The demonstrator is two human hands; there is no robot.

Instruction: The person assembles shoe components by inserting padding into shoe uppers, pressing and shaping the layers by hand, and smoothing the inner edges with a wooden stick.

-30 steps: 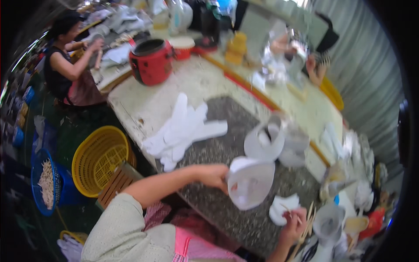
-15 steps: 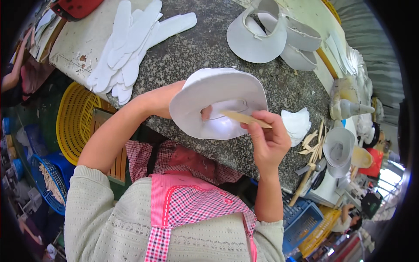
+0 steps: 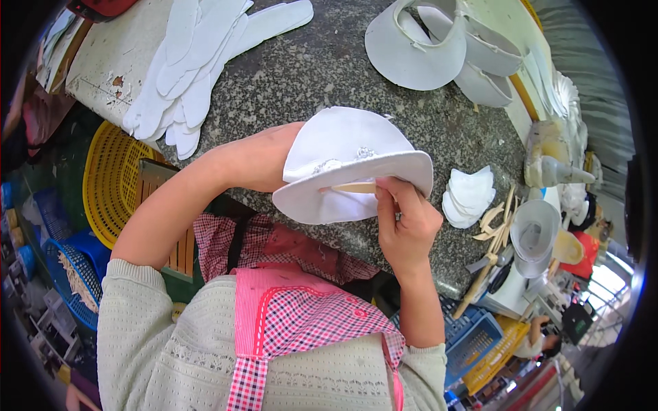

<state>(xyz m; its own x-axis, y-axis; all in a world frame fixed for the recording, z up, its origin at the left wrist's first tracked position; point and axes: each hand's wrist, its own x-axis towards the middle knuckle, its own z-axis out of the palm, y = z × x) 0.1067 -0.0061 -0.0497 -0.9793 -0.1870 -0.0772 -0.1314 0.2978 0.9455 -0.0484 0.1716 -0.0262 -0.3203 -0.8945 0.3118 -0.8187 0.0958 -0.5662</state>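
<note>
A white flared piece [image 3: 348, 140], shaped like a small hat with a wide brim, is held up above the speckled stone table [image 3: 322, 61]. My left hand [image 3: 279, 154] holds it from behind; its fingers are hidden by the piece. My right hand [image 3: 410, 222] pinches a flat pale wooden stick [image 3: 355, 187] between thumb and fingers. The stick's far end reaches under the brim into the hollow of the piece, where its tip is hard to make out. Small shiny wrinkled patches [image 3: 363, 153] show where the crown meets the brim.
Flat white sole-shaped pieces [image 3: 195, 61] lie heaped at the far left. Similar flared pieces [image 3: 418, 51] stand at the far right. White scraps [image 3: 469, 196], wooden slivers [image 3: 504, 219] and a hammer [image 3: 476, 284] lie at the right. A yellow basket [image 3: 113, 181] stands left, below the table edge.
The white piece has tipped, so its crown faces me more and its opening is turned away. My right hand has moved left and in under the brim with the stick.
</note>
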